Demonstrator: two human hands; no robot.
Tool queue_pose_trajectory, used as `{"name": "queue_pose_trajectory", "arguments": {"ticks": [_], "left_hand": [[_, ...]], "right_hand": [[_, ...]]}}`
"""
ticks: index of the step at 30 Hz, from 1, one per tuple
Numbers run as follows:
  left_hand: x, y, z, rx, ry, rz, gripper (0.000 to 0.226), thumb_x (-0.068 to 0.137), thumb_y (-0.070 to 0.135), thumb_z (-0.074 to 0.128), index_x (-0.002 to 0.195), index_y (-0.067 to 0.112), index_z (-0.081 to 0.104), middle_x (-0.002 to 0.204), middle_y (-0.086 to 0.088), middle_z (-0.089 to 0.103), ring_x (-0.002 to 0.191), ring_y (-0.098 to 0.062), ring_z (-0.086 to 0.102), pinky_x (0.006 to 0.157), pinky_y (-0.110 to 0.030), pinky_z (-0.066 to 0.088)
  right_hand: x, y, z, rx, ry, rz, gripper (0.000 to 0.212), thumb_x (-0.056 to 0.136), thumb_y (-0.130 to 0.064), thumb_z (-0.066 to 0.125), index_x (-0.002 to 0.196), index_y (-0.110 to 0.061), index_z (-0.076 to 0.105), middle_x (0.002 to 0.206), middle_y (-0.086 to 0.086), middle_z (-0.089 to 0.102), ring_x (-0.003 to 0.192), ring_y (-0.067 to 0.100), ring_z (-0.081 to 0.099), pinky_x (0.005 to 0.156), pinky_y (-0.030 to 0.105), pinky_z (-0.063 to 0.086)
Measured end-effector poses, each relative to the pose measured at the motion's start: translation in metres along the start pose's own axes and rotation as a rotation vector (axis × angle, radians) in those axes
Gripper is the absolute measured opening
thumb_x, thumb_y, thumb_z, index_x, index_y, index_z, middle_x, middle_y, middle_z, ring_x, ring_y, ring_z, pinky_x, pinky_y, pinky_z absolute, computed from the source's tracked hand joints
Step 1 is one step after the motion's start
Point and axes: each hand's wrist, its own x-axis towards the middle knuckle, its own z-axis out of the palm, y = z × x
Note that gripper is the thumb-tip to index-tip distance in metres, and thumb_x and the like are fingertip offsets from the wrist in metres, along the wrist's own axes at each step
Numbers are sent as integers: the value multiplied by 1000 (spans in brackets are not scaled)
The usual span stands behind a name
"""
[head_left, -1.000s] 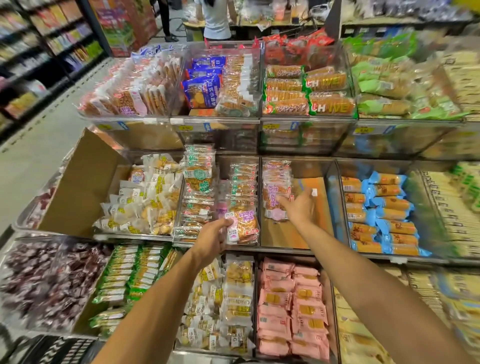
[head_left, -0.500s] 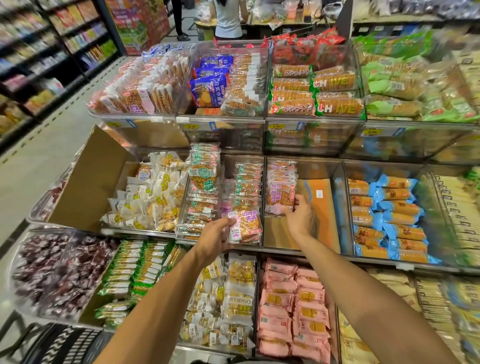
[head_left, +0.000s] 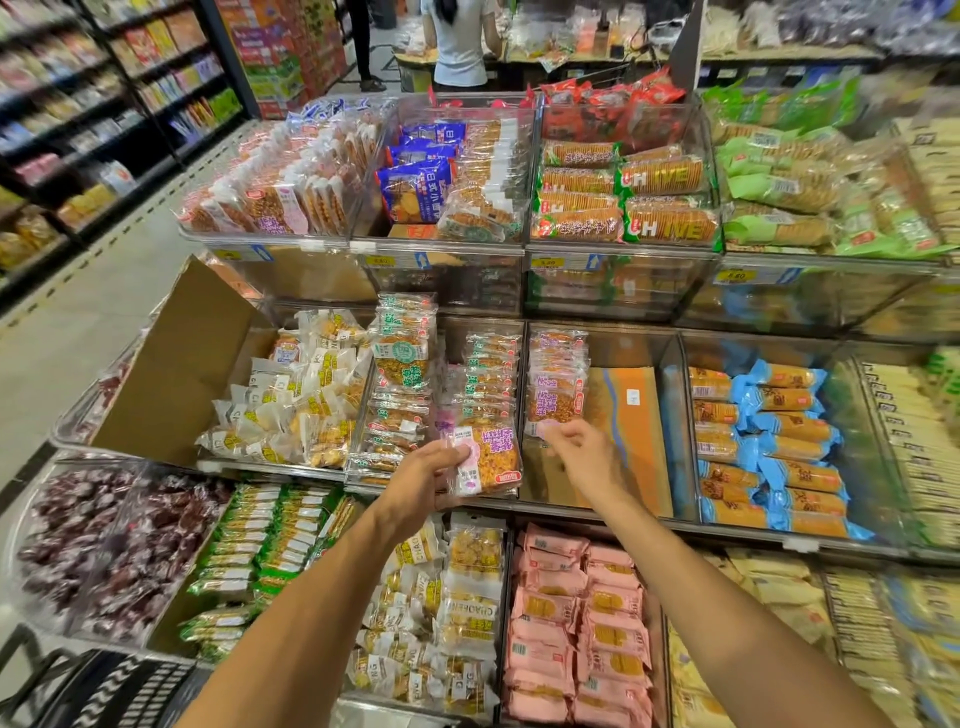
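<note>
While L hand (head_left: 423, 480) grips a purple-label cracker pkt (head_left: 491, 457) w/ curled fingers, upright at mid-shelf front, R hand (head_left: 584, 454) pinches lower edge of front pkt (head_left: 556, 400) in clear bin (head_left: 613, 351) row.

Both arms extended forward; left hand (head_left: 423, 480) fingers curled, gripping; right hand (head_left: 584, 460) fingers pinching.

Head-worn, downward, close above hands (head_left: 423, 483)
</note>
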Motion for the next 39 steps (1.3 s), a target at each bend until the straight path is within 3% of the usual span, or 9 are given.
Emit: {"name": "queue_pose_trajectory", "arguments": {"ticks": [3,7,12,17,20,24,29,33,39], "left_hand": [[-2,2,0,7,0,-11,47,99,26,69,132,-5,55,124,-17,73,108,-35,72,105,-57,52],[-6,3,3,3,2,-3,50,97,26,71,136,-2,57,133,-23,67,102,-32,72,86,-43,60],[-7,3,5,-7,3,-5,47,97,32,71,133,3,64,130,-25,68,110,-37,71,100,-51,58],[-7,5,9,-53,54,-19,49,106,50,50,131,10,65,122,-15,75,112,-29,73,96,-49,59],[-7,6,10,-69,72,-22,44,109,42,48,133,9,64,122,-13,75,114,-26,73,97,-49,58],[-9,7,12,-54,75,-32,38,110,35,46,132,8,62,121,-14,76,112,-27,73,88,-44,60],[-8,7,11,-60,75,-34,36,109,31,47,132,8,61,124,-17,74,110,-29,73,89,-45,59],[-8,6,11,-54,74,-27,35,109,29,45,133,7,60,123,-16,74,111,-30,73,89,-45,59],[-7,5,10,-36,78,-29,35,109,28,45,133,7,61,123,-17,74,113,-32,72,96,-49,59]], "right_hand": [[-9,-8,11,57,-187,-28,45,88,-65,70,106,-25,76,111,-24,69,100,1,67,73,17,44],[-10,-13,16,198,-261,-12,49,81,-48,85,116,-15,74,109,-8,73,103,10,71,79,13,50],[-16,-13,9,167,-426,44,12,93,-32,78,92,-24,68,85,-13,65,79,3,59,71,22,43],[-21,6,-8,497,-224,120,12,99,-15,65,111,-10,66,79,0,67,62,9,54,51,20,41],[-11,19,-22,662,-63,195,13,99,-8,64,112,-6,61,93,12,73,68,18,67,58,23,57],[13,38,-13,362,-5,288,24,91,-14,78,106,-13,60,109,12,75,85,25,78,87,45,64],[16,33,-14,-351,34,139,30,98,-41,66,105,-12,67,109,9,67,98,31,64,77,35,46],[19,35,-11,-372,-27,110,27,93,-43,71,94,-15,71,97,6,71,84,24,66,67,35,50],[21,32,-2,-354,-30,50,56,81,-46,85,123,-20,58,123,3,69,110,28,66,87,41,55]]}}
